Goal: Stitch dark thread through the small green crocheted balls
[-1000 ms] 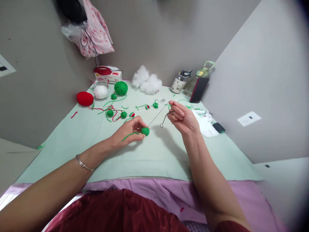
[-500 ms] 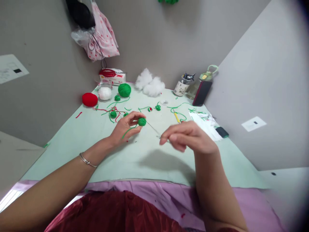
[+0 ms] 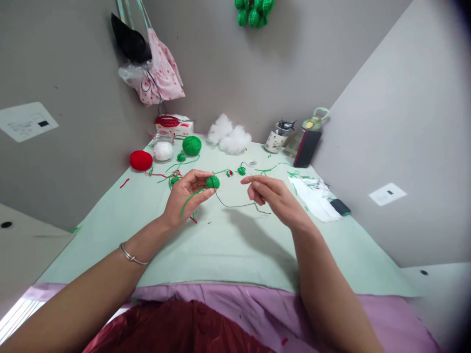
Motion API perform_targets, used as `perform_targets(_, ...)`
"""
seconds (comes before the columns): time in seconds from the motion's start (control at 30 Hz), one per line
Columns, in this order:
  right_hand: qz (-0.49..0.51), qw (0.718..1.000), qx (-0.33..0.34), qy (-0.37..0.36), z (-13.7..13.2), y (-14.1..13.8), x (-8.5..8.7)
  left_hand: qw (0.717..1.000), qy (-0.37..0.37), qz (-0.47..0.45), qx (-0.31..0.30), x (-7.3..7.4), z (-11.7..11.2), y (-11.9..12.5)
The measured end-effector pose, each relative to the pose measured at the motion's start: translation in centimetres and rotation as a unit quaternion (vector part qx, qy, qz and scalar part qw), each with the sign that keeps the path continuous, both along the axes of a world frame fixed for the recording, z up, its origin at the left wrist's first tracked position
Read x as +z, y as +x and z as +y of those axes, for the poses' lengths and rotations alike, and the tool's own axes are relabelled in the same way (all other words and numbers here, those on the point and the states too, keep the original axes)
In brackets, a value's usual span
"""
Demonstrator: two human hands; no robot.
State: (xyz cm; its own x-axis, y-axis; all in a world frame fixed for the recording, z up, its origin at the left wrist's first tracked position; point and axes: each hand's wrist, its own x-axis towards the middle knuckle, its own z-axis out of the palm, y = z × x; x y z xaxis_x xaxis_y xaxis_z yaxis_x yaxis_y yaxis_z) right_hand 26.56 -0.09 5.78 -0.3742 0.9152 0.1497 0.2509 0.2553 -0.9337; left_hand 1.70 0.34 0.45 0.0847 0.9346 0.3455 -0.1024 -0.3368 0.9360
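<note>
A small green crocheted ball [image 3: 212, 182] is pinched between the thumb and fingers of my left hand [image 3: 187, 193]. A green yarn tail [image 3: 189, 200] hangs across that palm. From the ball a dark thread [image 3: 235, 206] runs slack to the right, passing just below my right hand [image 3: 270, 193]. The right hand hovers over the table, index finger stretched forward and thumb pressed against the curled fingers. Whatever is in that pinch, if anything, is too small to make out. Behind the hands lie a little red-and-green piece [image 3: 229, 173] and a green knotted piece [image 3: 241, 170].
Red [image 3: 141, 160], white [image 3: 163, 151] and green [image 3: 192, 145] yarn balls stand at the back left. White stuffing [image 3: 230, 135] sits against the wall. A pen holder [image 3: 275, 139], a bottle [image 3: 314, 120] and a phone [image 3: 307, 148] are back right. White paper [image 3: 314, 198] with yarn scraps lies right.
The thread was stretched straight between the ball and my right hand; now it sags in a curve. My right hand has risen slightly. The view has tilted up a little.
</note>
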Motion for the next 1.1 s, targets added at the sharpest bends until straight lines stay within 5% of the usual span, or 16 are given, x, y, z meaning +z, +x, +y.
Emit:
perform_targets(0.13,0.066,0.996,0.045,-0.046,-1.0,-2.9,-0.8,1.000,-0.009,0.000,0.008,0.3,-0.1,0.1)
perform_targets(0.3,0.064,0.997,-0.047,0.023,-1.6,-4.5,-1.5,1.000,-0.012,-0.006,0.005,0.4,-0.3,0.3)
perform_targets(0.8,0.030,0.996,-0.066,0.045,-2.0,-5.0,-1.8,0.998,-0.039,-0.043,0.008,0.7,-0.4,0.4)
perform_targets(1.1,0.101,0.994,-0.047,0.018,-1.5,-5.3,-2.6,0.994,-0.071,-0.071,-0.031,0.5,-0.3,0.6)
